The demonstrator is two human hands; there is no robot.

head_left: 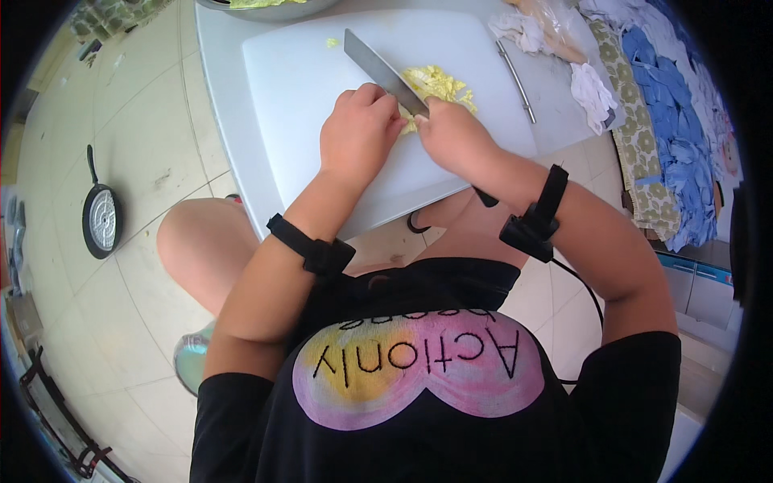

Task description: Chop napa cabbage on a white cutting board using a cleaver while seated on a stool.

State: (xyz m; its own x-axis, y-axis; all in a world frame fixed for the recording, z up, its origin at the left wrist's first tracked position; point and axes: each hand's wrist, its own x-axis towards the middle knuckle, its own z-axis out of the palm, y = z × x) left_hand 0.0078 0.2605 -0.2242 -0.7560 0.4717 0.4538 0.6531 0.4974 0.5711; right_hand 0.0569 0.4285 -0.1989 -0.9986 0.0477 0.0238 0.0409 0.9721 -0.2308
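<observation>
My right hand (452, 138) is closed round the handle of a cleaver (377, 66), whose broad grey blade slants away to the far left. Beside the blade, my left hand (358, 133) has its fingers curled down over pale yellow cabbage; a little of it shows by the thumb, the rest is hidden under the fingers. Beyond the blade lies a loose heap of chopped cabbage (441, 84). One small green scrap (332, 43) sits apart at the far left of the white cutting board (298, 97), which bears all of this.
The board rests on a white table (221, 60). At the far edge stands a metal bowl (282, 11) with greens in it. A thin metal rod-like tool (515, 82) and a plastic bag (555, 32) lie at the right. A frying pan (103, 219) is on the tiled floor at left.
</observation>
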